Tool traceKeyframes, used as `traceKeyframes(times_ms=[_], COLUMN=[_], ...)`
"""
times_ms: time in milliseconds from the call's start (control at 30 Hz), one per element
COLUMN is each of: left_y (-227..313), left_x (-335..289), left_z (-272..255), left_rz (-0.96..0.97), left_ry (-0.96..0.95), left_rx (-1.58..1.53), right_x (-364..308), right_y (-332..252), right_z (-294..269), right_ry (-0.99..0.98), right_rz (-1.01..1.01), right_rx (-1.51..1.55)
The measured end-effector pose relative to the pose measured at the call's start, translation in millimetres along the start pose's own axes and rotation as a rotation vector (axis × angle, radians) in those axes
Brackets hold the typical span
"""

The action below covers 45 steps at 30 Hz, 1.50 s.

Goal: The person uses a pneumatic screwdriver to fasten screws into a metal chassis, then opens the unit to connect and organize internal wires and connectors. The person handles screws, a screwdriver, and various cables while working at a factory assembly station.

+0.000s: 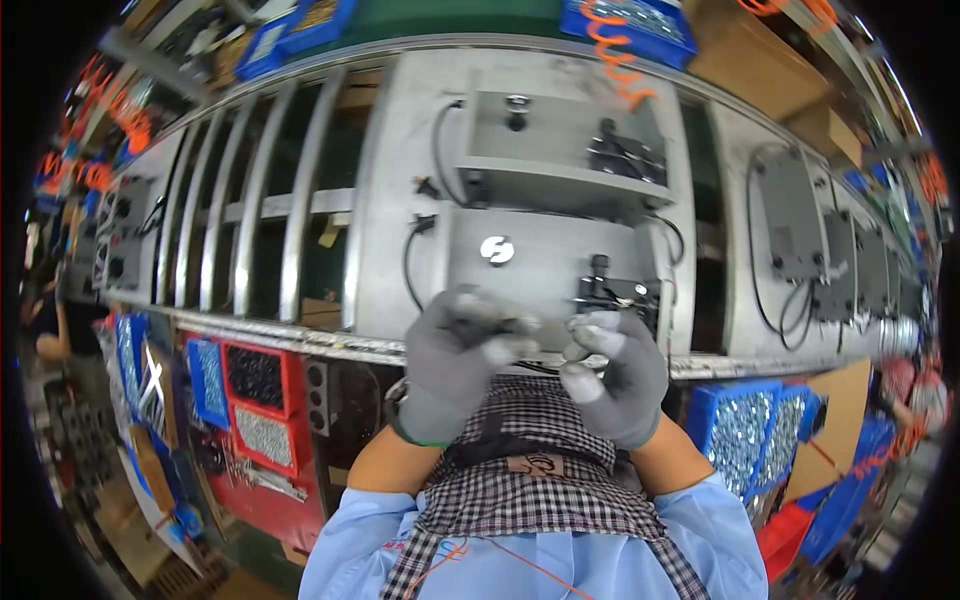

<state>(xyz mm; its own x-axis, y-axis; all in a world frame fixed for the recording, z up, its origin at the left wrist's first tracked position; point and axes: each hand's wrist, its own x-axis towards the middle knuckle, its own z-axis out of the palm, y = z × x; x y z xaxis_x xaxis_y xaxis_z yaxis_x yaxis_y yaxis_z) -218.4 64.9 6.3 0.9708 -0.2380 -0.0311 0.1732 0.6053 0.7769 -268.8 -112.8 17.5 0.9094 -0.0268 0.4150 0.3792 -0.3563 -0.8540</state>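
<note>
My left hand (pixel 450 365) and my right hand (pixel 618 375) wear grey gloves with whitish fingertips and are raised close together in front of my apron. The fingers of both are curled and pinched, and whatever small thing they may hold is too blurred to make out. Just beyond them lies the nearer open grey metal housing (pixel 540 275), with a round silver disc (pixel 497 250) on its floor at the left and black fittings (pixel 605 288) at the right. Behind it sits a second grey housing (pixel 570 140) with a black knob (pixel 516 115) and more black fittings (pixel 628 155).
Metal rollers (pixel 265 200) run along the line at the left. Grey boxes with cables (pixel 792 215) stand at the right. Red bins (pixel 265 440) and blue bins of screws (pixel 740 435) flank me. Orange coiled air hoses (pixel 612 50) hang overhead.
</note>
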Motion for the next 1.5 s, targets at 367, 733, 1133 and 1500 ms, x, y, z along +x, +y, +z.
traceKeyframes(times_ms=[367,733,1133,1500], left_y=[-20,-14,-28,-24], left_x=[24,21,25,22], left_z=[61,37,12,30], left_rz=[-0.109,0.059,-0.384,-0.365], left_ry=[-0.555,-0.730,-0.064,-0.086], left_rx=[0.951,1.151,0.219,0.307], right_x=[-28,-30,28,38], right_y=[-6,-7,43,36], right_z=[-49,-56,-91,-83], right_ry=[0.075,-0.101,-0.707,-0.811], right_rz=[0.811,1.002,-0.028,0.082], right_rx=[0.448,0.426,-0.882,-0.922])
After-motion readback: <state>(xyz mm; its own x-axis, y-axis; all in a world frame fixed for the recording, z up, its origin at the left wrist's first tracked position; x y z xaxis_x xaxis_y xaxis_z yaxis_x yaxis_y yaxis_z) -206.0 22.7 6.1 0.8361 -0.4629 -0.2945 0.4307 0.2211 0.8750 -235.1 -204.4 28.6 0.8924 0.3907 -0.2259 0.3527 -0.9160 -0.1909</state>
